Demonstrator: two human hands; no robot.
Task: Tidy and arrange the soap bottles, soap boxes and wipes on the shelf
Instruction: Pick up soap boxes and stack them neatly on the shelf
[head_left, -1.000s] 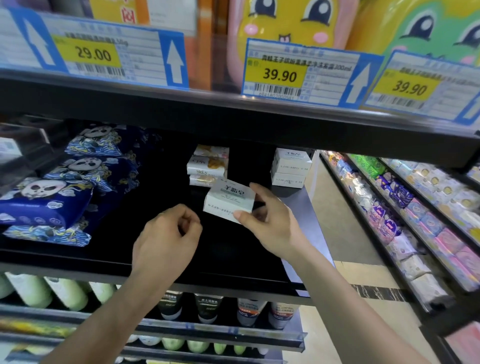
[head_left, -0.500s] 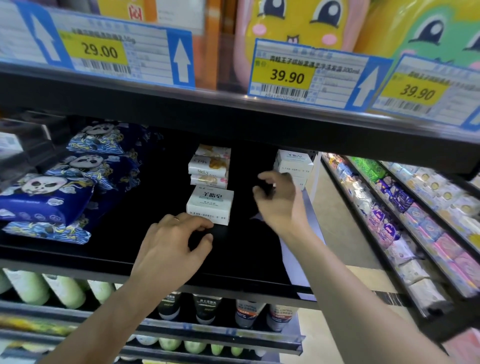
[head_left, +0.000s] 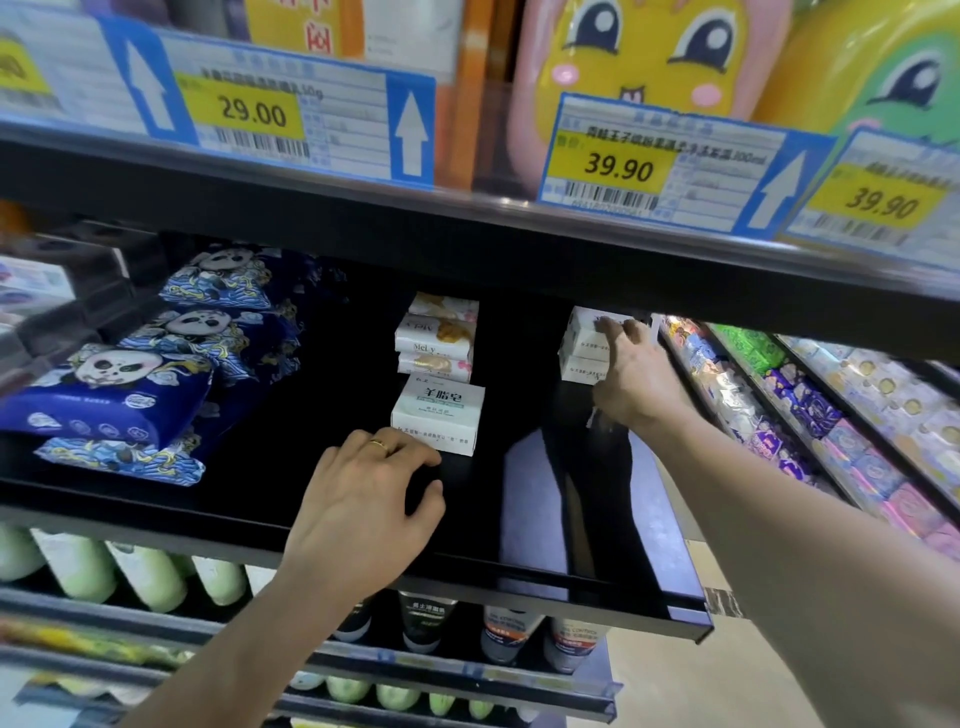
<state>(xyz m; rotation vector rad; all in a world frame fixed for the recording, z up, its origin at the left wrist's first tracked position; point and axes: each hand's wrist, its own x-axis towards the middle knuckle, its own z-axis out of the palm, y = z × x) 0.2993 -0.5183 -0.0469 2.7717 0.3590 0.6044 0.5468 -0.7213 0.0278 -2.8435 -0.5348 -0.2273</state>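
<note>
Black metal shelf (head_left: 260, 499), dark tray with raised front lip, sits at chest height; price-tag rail above.

Blue panda-print wipe packs (head_left: 104, 395) are piled at the shelf's left, well apart from both hands.

Stack of small white soap boxes (head_left: 584, 345) stands at the right rear, three or so high. A second stack of white-and-peach soap boxes (head_left: 439, 338) stands centre rear.

Single white rectangular soap box with green label (head_left: 439, 413) lies flat on the shelf floor just in front of the centre stack, long axis running left-right, printed face up.

Key relation: the right rear stack lies ahead of and slightly left of the right hand (head_left: 631, 379), which is far nearer to it than the left. That arm reaches deep under the upper shelf, fingers extended onto the top box's front edge; whether they curl round it I cannot tell.

Left hand (head_left: 363, 504) rests palm down near the shelf front, fingers relaxed and loosely spread, fingertips touching or just short of the single box's near lower-left corner, holding nothing.

Judgement: next step likely pulls a box from the right stack.
</note>
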